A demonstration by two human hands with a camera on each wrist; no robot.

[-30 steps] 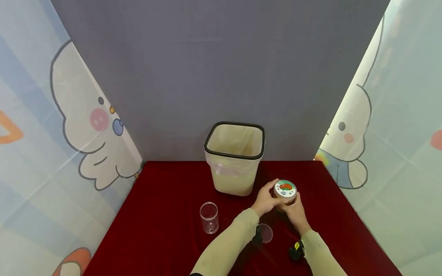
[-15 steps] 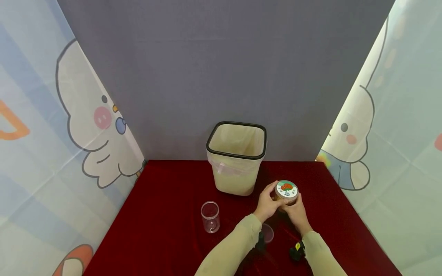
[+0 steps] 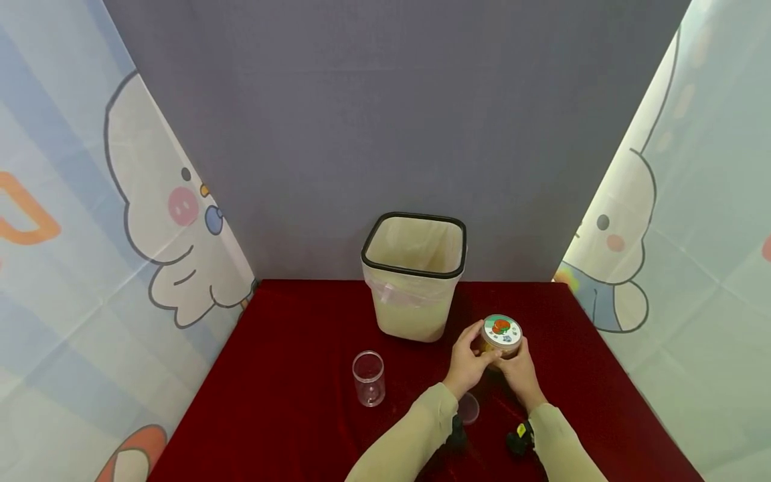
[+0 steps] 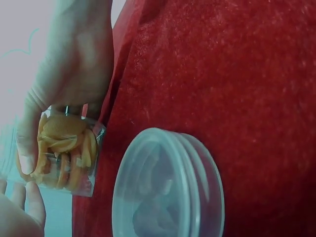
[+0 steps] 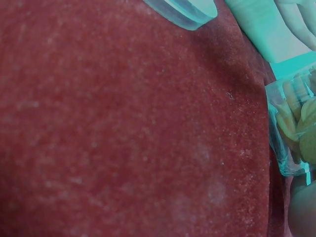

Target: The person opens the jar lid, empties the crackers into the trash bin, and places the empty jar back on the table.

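Both hands hold a clear plastic jar (image 3: pixel 502 333) of orange-brown slices, which look like dried fruit. Its round lid carries a red-orange fruit picture on white and green. My left hand (image 3: pixel 468 361) grips the jar from the left, and my right hand (image 3: pixel 521 373) grips it from the right and front. In the left wrist view the thumb of the left hand (image 4: pixel 74 64) lies along the jar (image 4: pixel 64 153), with fingers of the right hand (image 4: pixel 19 212) beside it. In the right wrist view only part of the jar (image 5: pixel 298 123) shows, at the right edge.
A clear uncovered jar (image 3: pixel 369 379) stands left of the hands. A round clear lid (image 3: pixel 468 408) lies near the left forearm. Behind stands a cream bin (image 3: pixel 414 311) with a black rim and a plastic liner. Red cloth (image 3: pixel 289 375) covers the table; a grey wall backs it.
The print on the lid has turned a little counterclockwise between the hands. Both hands stay on the jar in nearly the same place; the head view has shifted slightly.
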